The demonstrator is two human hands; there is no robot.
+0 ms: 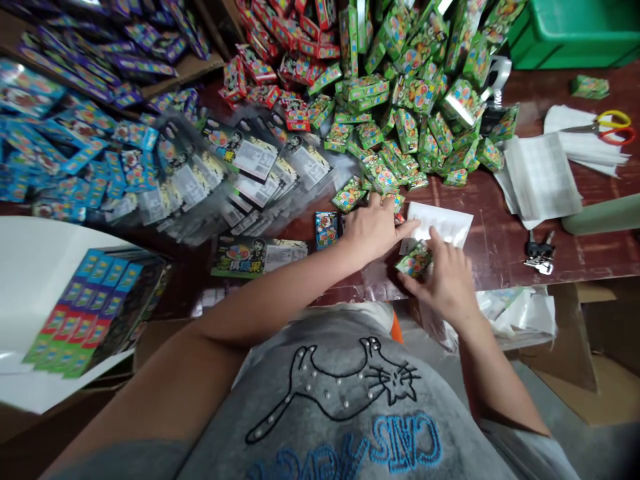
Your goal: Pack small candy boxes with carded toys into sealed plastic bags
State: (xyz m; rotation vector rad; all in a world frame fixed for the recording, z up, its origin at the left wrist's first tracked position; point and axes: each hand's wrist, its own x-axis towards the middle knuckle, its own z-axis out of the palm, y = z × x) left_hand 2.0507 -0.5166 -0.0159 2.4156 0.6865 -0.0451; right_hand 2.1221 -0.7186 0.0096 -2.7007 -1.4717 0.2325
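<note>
My left hand (373, 230) reaches over the near edge of the green pile, thumb stretched out and fingertips at a small green candy box (393, 199). Its fingers are apart, with no clear grip. Beside it on the table lies a small blue candy box (327, 230); a dark one and a red one are mostly hidden under the hand. My right hand (450, 280) has its thumb and fingers around another green candy box (415, 260), near the table's front edge. Just beyond that hand lies a white sheet of stickers (440, 223).
Piles of green (415, 100), red (300, 53), blue (75, 147) and purple boxes (125, 53) cover the back and left. Clear printed bags (255, 160), scissors (595, 127), keys (539, 252) and a green bin (575, 40) lie around. A white tub (30, 267) holds packed sets.
</note>
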